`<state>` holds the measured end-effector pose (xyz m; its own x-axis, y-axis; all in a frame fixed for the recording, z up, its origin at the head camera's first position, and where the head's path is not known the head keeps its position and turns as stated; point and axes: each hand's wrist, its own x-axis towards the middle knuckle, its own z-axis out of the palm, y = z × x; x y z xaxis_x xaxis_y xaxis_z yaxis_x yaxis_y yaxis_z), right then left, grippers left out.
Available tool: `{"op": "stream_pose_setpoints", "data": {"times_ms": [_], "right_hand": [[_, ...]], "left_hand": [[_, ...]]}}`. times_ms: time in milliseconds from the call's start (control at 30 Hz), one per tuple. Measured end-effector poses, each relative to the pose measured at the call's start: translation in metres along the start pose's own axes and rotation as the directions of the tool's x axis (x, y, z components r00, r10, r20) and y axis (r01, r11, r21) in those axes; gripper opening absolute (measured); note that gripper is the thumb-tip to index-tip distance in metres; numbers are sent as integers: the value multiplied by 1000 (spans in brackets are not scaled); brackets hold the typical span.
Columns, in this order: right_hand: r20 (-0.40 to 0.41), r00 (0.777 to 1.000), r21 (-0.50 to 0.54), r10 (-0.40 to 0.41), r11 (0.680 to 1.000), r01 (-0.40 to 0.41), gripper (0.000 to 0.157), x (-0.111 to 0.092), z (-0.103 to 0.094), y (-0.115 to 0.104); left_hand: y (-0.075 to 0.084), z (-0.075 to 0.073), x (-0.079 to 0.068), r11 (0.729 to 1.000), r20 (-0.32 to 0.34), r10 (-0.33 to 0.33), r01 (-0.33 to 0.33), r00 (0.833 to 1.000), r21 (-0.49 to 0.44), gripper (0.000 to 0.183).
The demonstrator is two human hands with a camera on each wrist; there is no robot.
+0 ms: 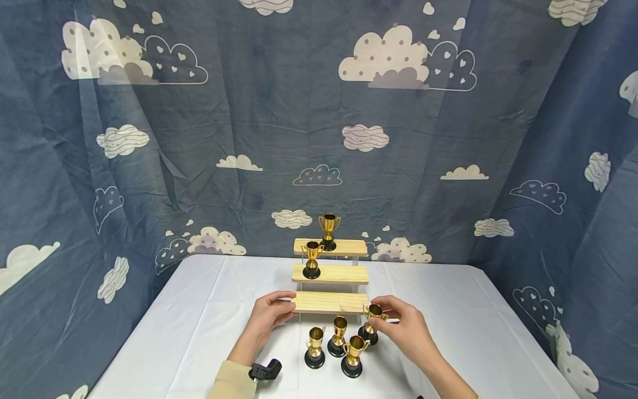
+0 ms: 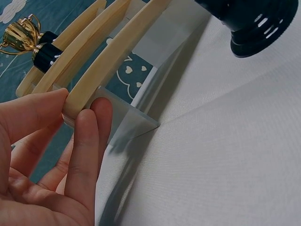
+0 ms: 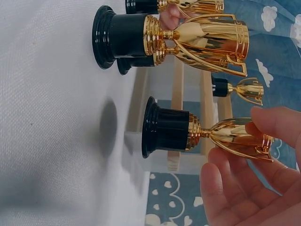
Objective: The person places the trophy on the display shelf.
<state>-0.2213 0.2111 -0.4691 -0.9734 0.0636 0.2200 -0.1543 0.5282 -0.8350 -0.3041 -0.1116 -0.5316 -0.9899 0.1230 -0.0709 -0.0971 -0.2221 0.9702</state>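
A three-tier wooden display stand (image 1: 329, 302) on clear supports stands mid-table. My left hand (image 1: 269, 314) pinches the left end of its lowest wooden step (image 2: 113, 56) between thumb and fingers. A small gold trophy (image 3: 174, 129) with a black base is in my right hand (image 1: 406, 327), which grips it by the cup. Its base hangs just above the cloth, near the lowest step's right end. Three more trophies stand on the table: a left one (image 1: 315, 348), a middle one (image 1: 338, 336) and a front one (image 1: 354, 357).
One trophy (image 1: 328, 231) stands on the top step and another (image 1: 312, 260) at the left of the middle step. A white cloth covers the table (image 1: 199, 332). Behind hangs a blue curtain (image 1: 279, 111) with cloud prints.
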Motion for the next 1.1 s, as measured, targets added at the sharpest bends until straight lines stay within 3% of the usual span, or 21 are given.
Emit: {"op": "stream_pose_setpoints", "data": {"times_ms": [1100], "right_hand": [[4,1000,13,-15,1000,15,37,5,-1,-14]], "left_hand": [[-3,-1,1,1000,7,-6,6,1000,0,34]]}}
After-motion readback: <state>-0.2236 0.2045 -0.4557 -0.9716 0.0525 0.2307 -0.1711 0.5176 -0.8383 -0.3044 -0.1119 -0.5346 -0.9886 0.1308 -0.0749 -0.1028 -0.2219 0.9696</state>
